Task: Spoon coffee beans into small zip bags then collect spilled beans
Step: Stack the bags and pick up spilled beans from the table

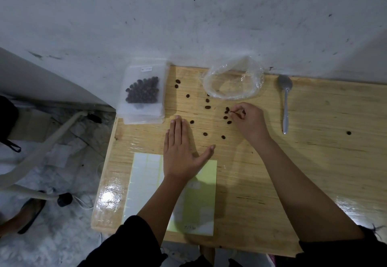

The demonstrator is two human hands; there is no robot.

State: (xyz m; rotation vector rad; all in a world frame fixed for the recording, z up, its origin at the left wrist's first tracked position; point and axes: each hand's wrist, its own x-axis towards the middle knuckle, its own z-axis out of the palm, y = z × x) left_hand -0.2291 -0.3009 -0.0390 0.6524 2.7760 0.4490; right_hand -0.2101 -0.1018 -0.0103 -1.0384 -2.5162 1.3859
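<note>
Right hand, fingers curled, pinches one of the spilled beans clustered just left of its fingertips; more lie scattered leftward toward the flat, open-fingered left hand, which rests nearer the filled zip bag.

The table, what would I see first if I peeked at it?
Dark loose coffee beans lie scattered over the middle of the wooden table, where the right hand pinches one bean and the left hand rests flat beside them. At the far left corner lies a zip bag already holding beans, and a grey spoon lies to the right.
</note>
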